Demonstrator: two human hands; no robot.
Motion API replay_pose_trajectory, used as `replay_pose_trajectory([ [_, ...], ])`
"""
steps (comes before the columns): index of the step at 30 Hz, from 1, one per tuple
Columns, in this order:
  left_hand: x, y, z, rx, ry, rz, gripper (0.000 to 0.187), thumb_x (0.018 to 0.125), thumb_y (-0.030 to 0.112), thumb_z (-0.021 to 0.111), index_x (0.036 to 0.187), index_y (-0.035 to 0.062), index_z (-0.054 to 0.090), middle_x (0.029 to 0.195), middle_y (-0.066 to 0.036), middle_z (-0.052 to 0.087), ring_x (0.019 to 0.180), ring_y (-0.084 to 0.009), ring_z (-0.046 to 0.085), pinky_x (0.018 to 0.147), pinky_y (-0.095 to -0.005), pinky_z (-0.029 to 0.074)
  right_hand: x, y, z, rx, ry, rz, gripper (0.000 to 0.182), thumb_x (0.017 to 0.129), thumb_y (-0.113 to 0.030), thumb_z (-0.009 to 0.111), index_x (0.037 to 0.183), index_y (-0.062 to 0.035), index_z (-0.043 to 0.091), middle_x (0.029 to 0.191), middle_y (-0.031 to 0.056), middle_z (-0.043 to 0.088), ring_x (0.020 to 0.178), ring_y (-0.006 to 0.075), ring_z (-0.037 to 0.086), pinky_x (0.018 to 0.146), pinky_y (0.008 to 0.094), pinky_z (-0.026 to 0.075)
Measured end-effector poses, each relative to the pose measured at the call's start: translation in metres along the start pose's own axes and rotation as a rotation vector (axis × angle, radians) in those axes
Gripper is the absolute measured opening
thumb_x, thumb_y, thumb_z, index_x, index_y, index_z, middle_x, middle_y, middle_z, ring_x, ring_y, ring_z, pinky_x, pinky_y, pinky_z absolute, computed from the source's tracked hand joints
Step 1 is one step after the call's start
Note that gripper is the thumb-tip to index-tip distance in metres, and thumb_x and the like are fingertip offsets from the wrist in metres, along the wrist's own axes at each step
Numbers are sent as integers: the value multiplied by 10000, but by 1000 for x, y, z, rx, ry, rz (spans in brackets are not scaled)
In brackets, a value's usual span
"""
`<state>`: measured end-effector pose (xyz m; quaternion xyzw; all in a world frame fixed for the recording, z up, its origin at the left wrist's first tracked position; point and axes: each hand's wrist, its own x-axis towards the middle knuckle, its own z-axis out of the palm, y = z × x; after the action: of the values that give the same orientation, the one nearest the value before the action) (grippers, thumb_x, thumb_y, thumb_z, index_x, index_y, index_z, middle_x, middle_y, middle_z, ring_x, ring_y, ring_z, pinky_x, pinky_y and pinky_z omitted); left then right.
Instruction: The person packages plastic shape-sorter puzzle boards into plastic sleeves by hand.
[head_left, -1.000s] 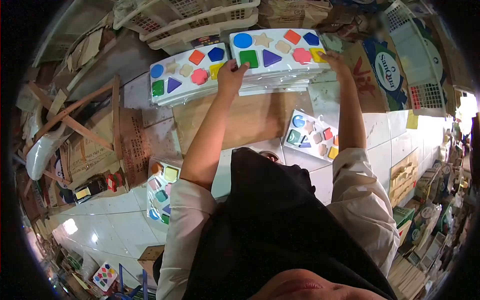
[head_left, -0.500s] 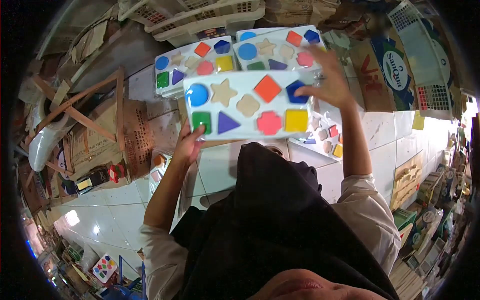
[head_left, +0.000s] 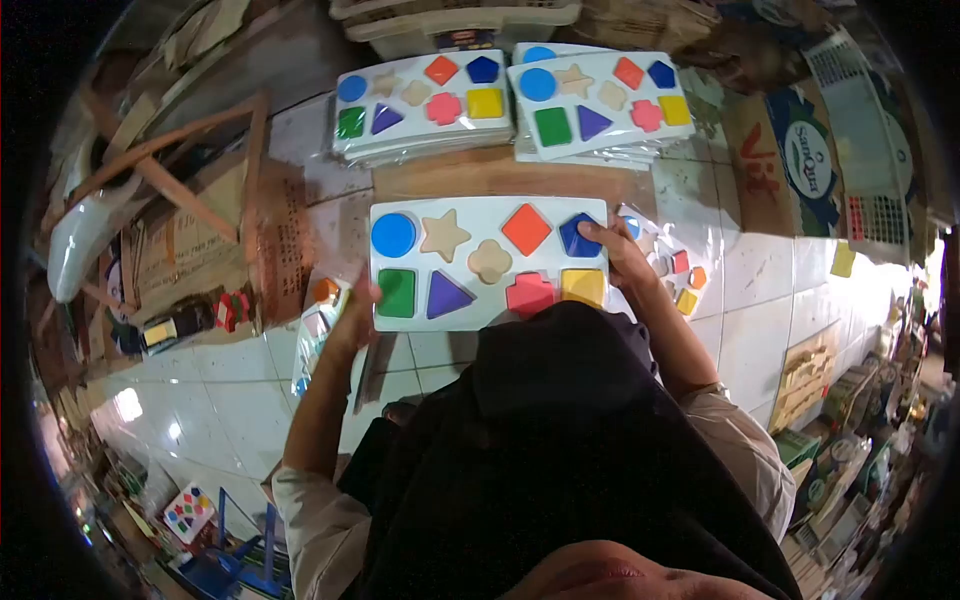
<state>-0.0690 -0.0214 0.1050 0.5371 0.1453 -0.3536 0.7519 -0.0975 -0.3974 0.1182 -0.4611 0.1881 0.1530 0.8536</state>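
Note:
A white shape puzzle board [head_left: 385,328] lies face up in front of my chest, carrying coloured and bare-wood pieces such as a blue circle, a star and a red diamond. My right hand [head_left: 628,262] grips its right edge, thumb on the blue pentagon and fingers partly hidden beneath. At the left edge is my left hand [head_left: 357,315], blurred, its thumb tip by the green square's side and its other fingers hard to make out. My dark head covering hides part of the board's lower edge.
Beyond a brown wooden surface [head_left: 480,175] stand a left stack of similar boards [head_left: 425,140] and a right stack [head_left: 600,140], both in clear plastic. More wrapped puzzles lie on the tiled floor at either side. A wooden frame [head_left: 255,170] and a cardboard box [head_left: 745,170] flank the area.
The board has come down and closer to my body. My right hand, spread over its upper right before, now holds its right edge. My left thumb has shifted off the green square.

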Motion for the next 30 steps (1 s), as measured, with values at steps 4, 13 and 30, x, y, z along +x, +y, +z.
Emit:
replay_pose_trajectory([
  [4, 46, 16, -68, -217, -149, 257, 606, 852, 438, 446, 1288, 42, 305, 1198, -132, 466, 1077, -240, 478, 889, -377, 424, 32, -4, 52, -1, 60, 89, 239, 776, -115, 597, 981, -1, 547, 844, 70, 611, 723, 141, 608, 632, 263, 506],
  [13, 121, 84, -85, -69, 98, 281, 448, 769, 185, 625, 1144, -3, 467, 1077, -116, 557, 954, -197, 560, 851, -341, 444, 174, -31, 105, -428, 251, -346, 479, 753, -159, 639, 1148, 27, 442, 1091, 152, 527, 982, 212, 531, 791, 321, 463],
  [30, 263, 117, -65, 1616, 1063, 867, 516, 775, 351, 572, 1090, -55, 516, 1059, -257, 536, 976, -364, 526, 856, -398, 404, 235, -14, 94, -2142, 114, -507, 613, 701, -20, 567, 1262, 12, 322, 1312, 306, 246, 1170, 407, 347, 908, 389, 405],
])
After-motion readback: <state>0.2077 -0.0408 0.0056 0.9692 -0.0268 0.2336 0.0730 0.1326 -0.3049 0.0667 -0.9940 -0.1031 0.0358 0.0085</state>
